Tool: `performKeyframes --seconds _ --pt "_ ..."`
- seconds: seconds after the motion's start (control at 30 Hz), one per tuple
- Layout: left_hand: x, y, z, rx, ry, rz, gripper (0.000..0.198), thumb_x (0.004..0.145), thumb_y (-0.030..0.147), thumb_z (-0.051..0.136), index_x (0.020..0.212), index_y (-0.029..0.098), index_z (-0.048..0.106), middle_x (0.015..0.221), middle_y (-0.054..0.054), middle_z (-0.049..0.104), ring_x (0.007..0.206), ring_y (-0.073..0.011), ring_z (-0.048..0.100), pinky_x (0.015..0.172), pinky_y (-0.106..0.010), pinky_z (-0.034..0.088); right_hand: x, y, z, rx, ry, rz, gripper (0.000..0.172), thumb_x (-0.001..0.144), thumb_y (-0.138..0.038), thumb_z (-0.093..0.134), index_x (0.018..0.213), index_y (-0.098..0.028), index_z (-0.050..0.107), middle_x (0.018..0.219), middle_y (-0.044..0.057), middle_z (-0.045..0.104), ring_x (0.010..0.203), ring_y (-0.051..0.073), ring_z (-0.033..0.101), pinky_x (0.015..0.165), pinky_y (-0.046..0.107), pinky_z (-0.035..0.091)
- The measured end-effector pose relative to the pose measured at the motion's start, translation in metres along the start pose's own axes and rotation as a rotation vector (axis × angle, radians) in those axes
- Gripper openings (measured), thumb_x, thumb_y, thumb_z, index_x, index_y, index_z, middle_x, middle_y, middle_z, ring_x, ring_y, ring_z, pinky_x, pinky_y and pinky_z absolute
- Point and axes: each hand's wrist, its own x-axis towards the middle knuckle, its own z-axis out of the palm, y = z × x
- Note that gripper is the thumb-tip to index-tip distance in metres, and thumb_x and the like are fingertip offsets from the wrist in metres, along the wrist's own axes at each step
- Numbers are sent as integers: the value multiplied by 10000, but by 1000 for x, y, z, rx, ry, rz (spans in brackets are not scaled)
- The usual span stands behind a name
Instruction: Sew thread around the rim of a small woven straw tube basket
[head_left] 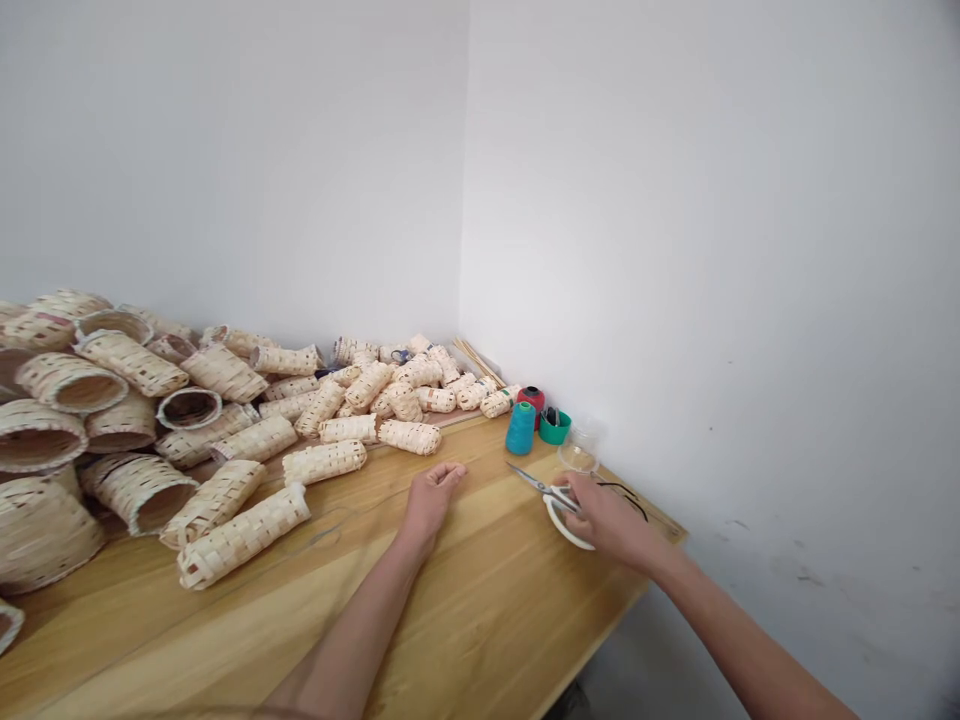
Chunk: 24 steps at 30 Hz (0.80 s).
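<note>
Our R hand (604, 518) is wrapped round the white-handled metal scissors (552, 492), fingers closed at the loops; the blades look nearly together, tips pointing fwd-left just above or on the table, can't tell which, w/ nothing seen between them. Our L hand (431, 503) is near, to the left of the tips, thumb & fingers pressed together; any thin thread in that pinch is too small to make out. Just beyond the scissors: a teal cone-shaped thread spool (520, 430), a red thread spool (532, 396) behind it, a green round dish (555, 431) w/ dark bits inside, and a clear plastic tub (577, 452). Farther out, on the L side of the pale brown wooden table (465, 630), are slim cream woven-strip tubes (246, 535) and, far left, wider open-mouthed woven baskets (45, 435), heaped up; thin straw-coloured sticks (478, 360) lie by the wall corner. Progress, as we judge it: weaving looks done on most pcs, and several wide mouths have finished-looking rims. No pc is in either hand & no cut is under way; how many pcs need more work, we can't tell.
</note>
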Motion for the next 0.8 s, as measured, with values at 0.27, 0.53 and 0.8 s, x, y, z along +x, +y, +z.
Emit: performKeyframes --seconds 0.27,0.53,0.8 --pt "1 -2 -1 -21 -26 8 410 593 519 663 717 128 660 687 -31 633 650 -157 521 600 -231 353 0 -14 -24 1033 -283 212 491 808 -403 599 1260 -237 505 820 14 573 614 97 479 524 204 376" --pt "1 -4 0 -5 -33 26 319 632 462 635 679 146 639 654 -12 616 653 -159 529 622 -235 370 17 -15 -7 1232 -425 153 470 691 -495 725 1039 -208 594 853 9 564 677 90 510 537 177 415" --pt "1 -8 1 -21 -55 36 258 665 401 597 674 144 619 649 -4 585 625 -142 501 613 -230 358 41 -21 2 1160 -456 182 406 699 -534 693 804 -160 577 729 7 567 569 86 500 446 167 425"
